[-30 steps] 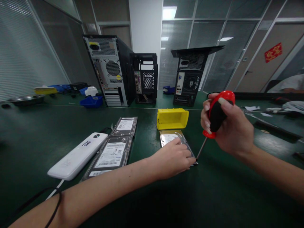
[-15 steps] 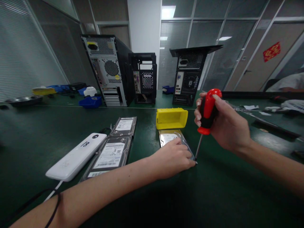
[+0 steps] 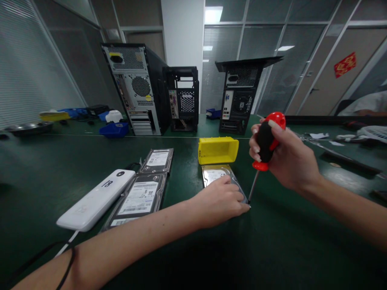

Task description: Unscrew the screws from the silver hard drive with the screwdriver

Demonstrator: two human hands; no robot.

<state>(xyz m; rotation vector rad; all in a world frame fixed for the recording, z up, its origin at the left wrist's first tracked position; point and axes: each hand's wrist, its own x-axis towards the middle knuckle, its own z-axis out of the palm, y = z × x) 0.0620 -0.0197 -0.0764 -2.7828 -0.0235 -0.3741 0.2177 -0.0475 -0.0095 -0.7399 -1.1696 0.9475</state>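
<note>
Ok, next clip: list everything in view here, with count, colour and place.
hard drive: 1, silver, centre, under the left hand
hard drives: 2, dark with white labels, left of centre
white device: 1, white, beside those drives
yellow bin: 1, on its side behind the held drive
computer towers: 3, black, far edge
blue bins: several, blue, far left
table: 1, dark green
screwdriver: 1, red and black, tip at the drive's near right corner
person: 1, white sleeve, far right
left hand: pressing on the silver drive
right hand: gripping the screwdriver
</note>
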